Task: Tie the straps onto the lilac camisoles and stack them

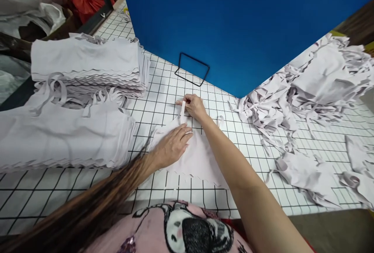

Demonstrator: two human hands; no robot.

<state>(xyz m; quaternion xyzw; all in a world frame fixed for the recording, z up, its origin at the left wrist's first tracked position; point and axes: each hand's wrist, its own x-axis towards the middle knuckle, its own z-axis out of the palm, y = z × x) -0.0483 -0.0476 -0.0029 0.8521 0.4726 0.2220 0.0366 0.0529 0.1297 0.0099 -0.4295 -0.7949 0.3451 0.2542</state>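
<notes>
A pale camisole (201,159) lies spread on the grid-patterned tabletop in front of me. My left hand (172,146) rests flat on its upper left part, palm down with fingers stretched out. Just beyond it, my right hand (195,107) pinches the end of a thin camisole strap (182,112), which stands up from the top edge. The other strap (220,121) curls on the table to the right of my right wrist. My right forearm crosses over the camisole and hides its right side.
Two neat stacks of folded camisoles, a rear stack (87,56) and a front stack (64,136), stand at left. A loose heap of camisoles (318,78) spreads at right, with single ones nearer. A blue panel (233,23) and black rectangular outline (193,69) appear ahead.
</notes>
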